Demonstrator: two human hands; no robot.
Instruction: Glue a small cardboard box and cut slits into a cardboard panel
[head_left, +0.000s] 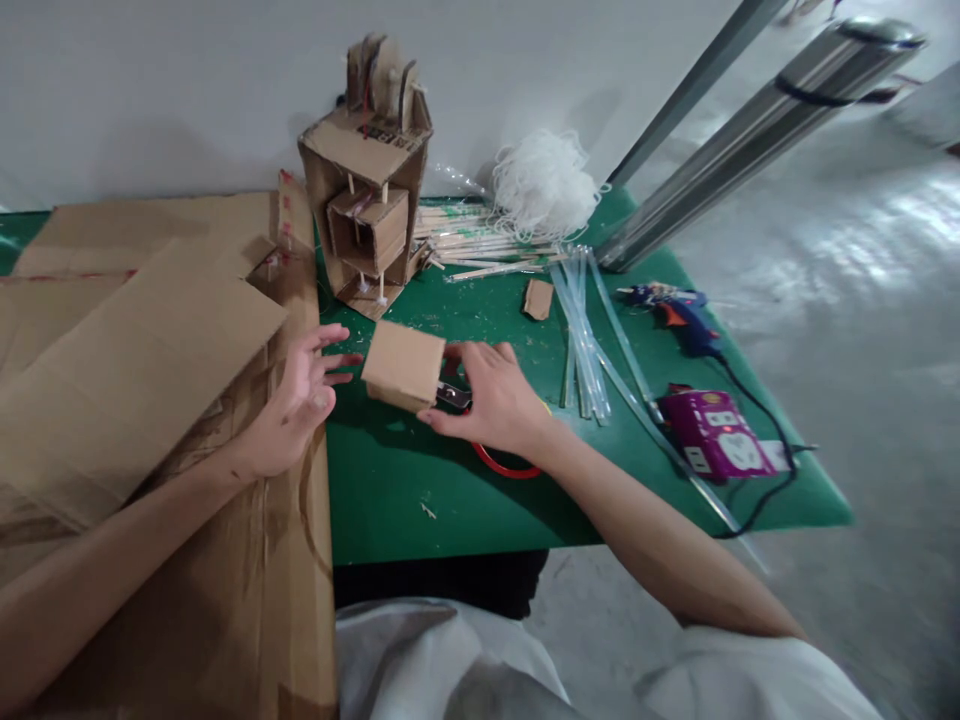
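A small cardboard box (405,362) is in the middle of the table's near part, its plain top facing up. My right hand (491,395) grips its right side, thumb at the near corner and fingers at the far one. Under that hand lie scissors (504,468), with a red and yellow handle and part of the metal showing; the rest is hidden. To the left of the box, my left hand (296,405) is open, fingers spread and apart from it. Behind the box stands a tall cardboard model (365,190) with a smaller box inside on sticks.
Large cardboard sheets (142,370) cover the left side. Wooden sticks (480,245), a white string bundle (544,185), clear glue sticks (581,335) and a cardboard scrap (538,299) lie behind. A blue glue gun (686,315), a purple power box (712,432) and a metal post (750,150) are right.
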